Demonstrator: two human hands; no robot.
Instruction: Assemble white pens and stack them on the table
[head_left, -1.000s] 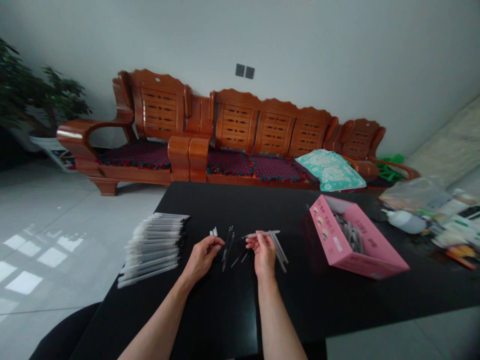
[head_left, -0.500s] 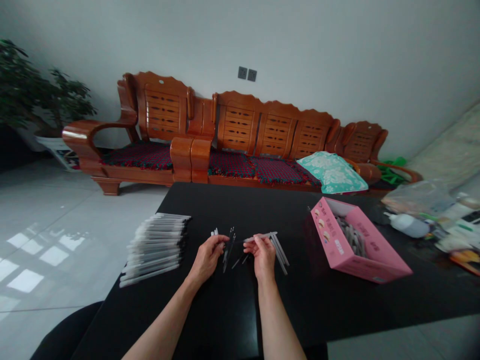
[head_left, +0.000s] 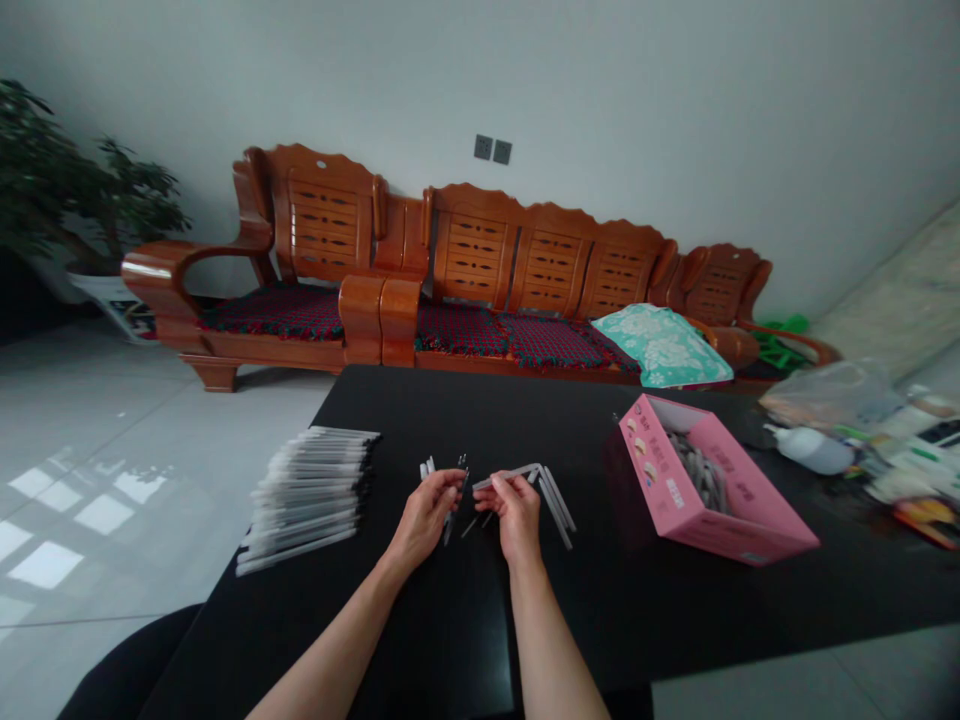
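My right hand [head_left: 518, 512] pinches a slim pale pen-like tube [head_left: 519, 471] between thumb and fingers; its far end points right. Close by on the left, my left hand [head_left: 427, 515] has thumb and fingers pressed together, and what they hold, if anything, is hidden. Thin dark sticks [head_left: 449, 528] lie beside the left fingers, partly covered by them. White stick ends [head_left: 427, 467] show just behind that hand. Several pale tubes [head_left: 556, 505] lie on the black table right of my right hand. A row of whitish pen-like sticks with black ends [head_left: 307, 497] lies at the left.
A pink open box [head_left: 731, 545] with many greyish sticks [head_left: 701, 470] inside stands at the right of the black table [head_left: 420, 400]. Beyond it are a plastic bag [head_left: 832, 395], a white bottle [head_left: 817, 450] and clutter. A wooden sofa [head_left: 480, 240] stands behind.
My right hand has moved slightly left with the pale tube, nearer my left hand. My left fingers have closed in beside the dark sticks. The row and the box look the same.
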